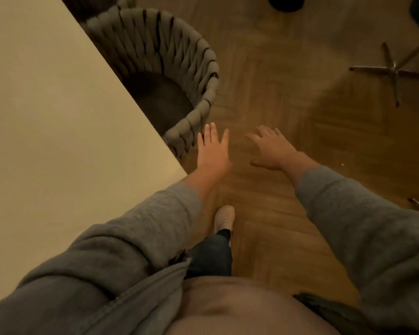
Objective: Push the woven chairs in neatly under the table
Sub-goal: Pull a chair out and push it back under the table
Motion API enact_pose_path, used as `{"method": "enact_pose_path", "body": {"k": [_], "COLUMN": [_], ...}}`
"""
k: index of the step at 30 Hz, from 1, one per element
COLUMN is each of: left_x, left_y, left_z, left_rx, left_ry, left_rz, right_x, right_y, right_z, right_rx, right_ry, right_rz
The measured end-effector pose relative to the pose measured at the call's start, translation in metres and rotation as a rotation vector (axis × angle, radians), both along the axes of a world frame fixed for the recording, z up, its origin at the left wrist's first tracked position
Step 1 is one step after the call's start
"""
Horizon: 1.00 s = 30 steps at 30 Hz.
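A grey woven chair [179, 59] with a curved rope back stands against the long edge of a pale table [46, 131], its dark seat partly under the tabletop. My left hand [212, 151] is flat with fingers spread, just beside the near end of the chair's woven rim; contact is unclear. My right hand [270, 147] hovers open over the wooden floor, apart from the chair. A second woven chair [125, 1] shows only as a sliver at the top, behind the first.
Herringbone wood floor [276, 88] runs ahead. A star-shaped metal chair base [392, 68] stands at the right. A dark round object [286, 2] sits at the top. My foot in a light shoe [224, 217] is below my hands.
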<state>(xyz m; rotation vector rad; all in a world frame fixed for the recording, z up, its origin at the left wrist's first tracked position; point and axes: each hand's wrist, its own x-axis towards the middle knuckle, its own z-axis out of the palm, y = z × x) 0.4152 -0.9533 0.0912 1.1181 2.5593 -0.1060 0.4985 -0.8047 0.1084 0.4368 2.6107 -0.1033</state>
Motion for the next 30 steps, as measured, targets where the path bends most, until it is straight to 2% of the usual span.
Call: {"method": "enact_pose_path", "body": {"k": [7, 12, 17, 22, 30], "left_x": [-0.124, -0.188, -0.244, -0.292, -0.341], "left_y": [0.08, 0.129, 0.183, 0.217, 0.25], "left_z": [0.0, -0.006, -0.016, -0.016, -0.034], "left_rx": [-0.006, -0.009, 0.126, 0.401, 0.547], "left_ry": [-0.19, -0.338, -0.515, -0.623, -0.794], "left_rz": [0.408, 0.649, 0.946, 1.468, 1.708], "right_x": [-0.131, -0.235, -0.345, -0.453, -0.572], "right_y": [0.112, 0.181, 0.232, 0.255, 0.24], "right_z": [0.008, -0.002, -0.016, -0.011, -0.027], "right_rx": [-0.006, 0.02, 0.033, -0.051, 0.065], "right_ry": [0.028, 0.028, 0.03, 0.063, -0.002], "right_rz": [0.185, 0.396, 0.684, 1.01, 1.472]}}
